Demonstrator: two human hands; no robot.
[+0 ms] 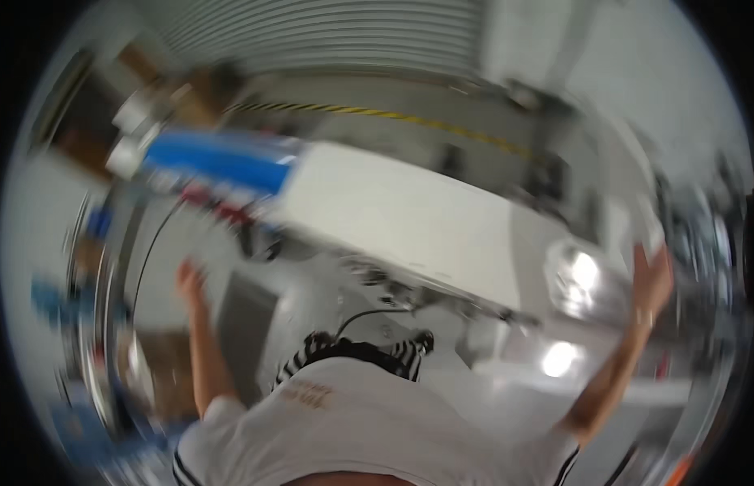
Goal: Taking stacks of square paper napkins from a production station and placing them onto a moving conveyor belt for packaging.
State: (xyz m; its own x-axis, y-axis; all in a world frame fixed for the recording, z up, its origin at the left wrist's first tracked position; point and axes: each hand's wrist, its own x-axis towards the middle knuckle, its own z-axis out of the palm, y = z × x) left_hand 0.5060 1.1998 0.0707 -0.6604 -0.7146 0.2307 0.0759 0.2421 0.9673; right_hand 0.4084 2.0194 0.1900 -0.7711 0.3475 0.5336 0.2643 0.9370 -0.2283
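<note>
Spreading wide, left hand [190, 279] and right hand [652, 279] flank white box [409, 215]; looks bulky, rigid, grab ends; grip too blurred to tell.

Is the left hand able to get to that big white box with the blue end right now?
Probably yes. The left hand is raised with nothing visible between it and the big white box, though a gap remains and the blur hides detail.

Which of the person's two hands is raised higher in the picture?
The right hand, out near the picture's right edge beside the bright glare spots, sits slightly higher, though only narrowly. The left hand is raised by the grey panel on the left. Both are motion-blurred.
</note>
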